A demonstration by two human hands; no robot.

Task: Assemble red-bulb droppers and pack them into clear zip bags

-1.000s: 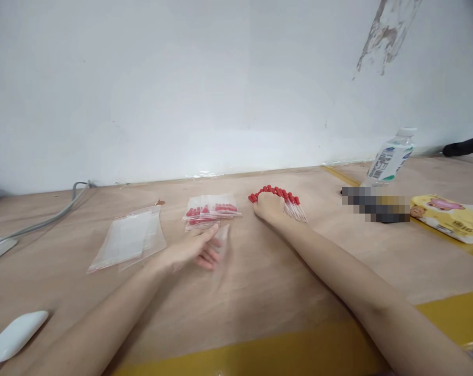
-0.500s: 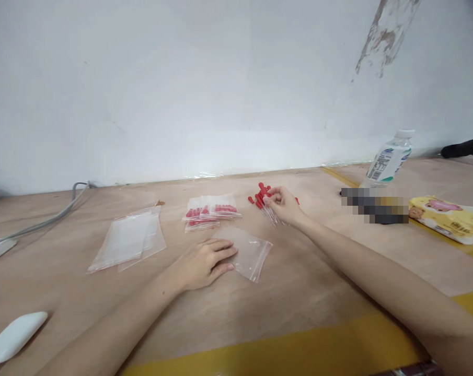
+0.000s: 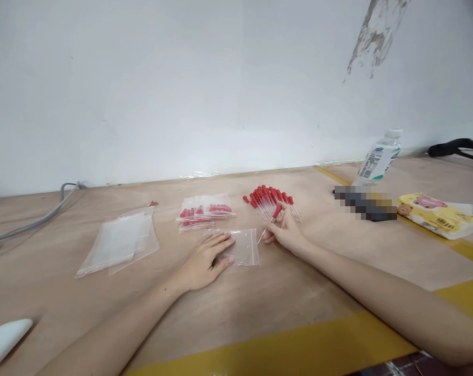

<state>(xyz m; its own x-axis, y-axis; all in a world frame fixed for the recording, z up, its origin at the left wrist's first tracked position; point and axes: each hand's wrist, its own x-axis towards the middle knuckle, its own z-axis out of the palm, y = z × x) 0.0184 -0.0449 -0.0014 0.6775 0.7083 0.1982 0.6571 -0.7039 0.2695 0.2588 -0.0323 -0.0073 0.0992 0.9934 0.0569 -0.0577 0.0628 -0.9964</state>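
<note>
My right hand (image 3: 285,232) pinches a dropper (image 3: 277,211) with a red bulb and a thin clear stem, its tip pointing down and left beside the mouth of a zip bag (image 3: 244,248). That clear bag lies flat on the table, its zip edge toward the right. Fingers spread, my left hand (image 3: 210,258) rests on the bag's left part. Just behind my right hand, several more droppers (image 3: 266,198) lie fanned out, red bulbs toward the wall.
Filled zip bags (image 3: 205,211) with red-bulbed droppers lie beyond my left hand. To the left is a stack of flat bags (image 3: 120,240). A bottle (image 3: 379,159), a pixelated dark object (image 3: 365,203) and a yellow wipes pack (image 3: 436,214) stand at right. A grey cable (image 3: 44,219) runs at left.
My right hand has drawn one dropper from the pile and brought it nearer, toward the bag's mouth. The bag has turned so its zip edge faces right. My left hand stays on it.
</note>
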